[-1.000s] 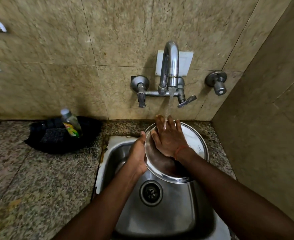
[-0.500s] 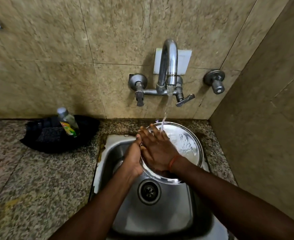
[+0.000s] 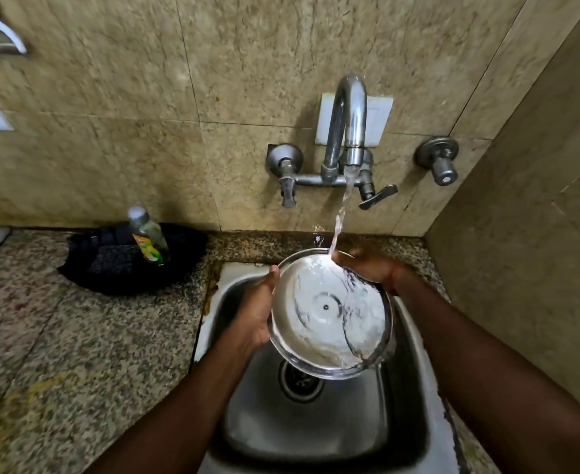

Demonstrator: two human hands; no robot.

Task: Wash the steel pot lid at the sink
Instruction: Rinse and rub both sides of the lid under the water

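The round steel pot lid (image 3: pixel 326 313) is held over the steel sink (image 3: pixel 309 436), its hollow underside facing me and tilted toward the drain. Water from the wall tap (image 3: pixel 350 131) strikes its upper rim and sheets across it. My left hand (image 3: pixel 256 313) grips the lid's left edge, thumb on the rim. My right hand (image 3: pixel 370 268) holds the upper right edge, fingers partly behind the lid and under the stream.
A dish soap bottle (image 3: pixel 148 237) stands in a black tray with a scrubber (image 3: pixel 110 258) on the granite counter (image 3: pixel 59 354) left of the sink. Tap handles (image 3: pixel 287 172) and a separate valve (image 3: pixel 440 162) stick out of the tiled wall. A side wall (image 3: pixel 538 234) closes the right.
My right hand left the lid's inner face, where it was rubbing, and moved to the upper right rim. The lid now shows its whole wet underside.
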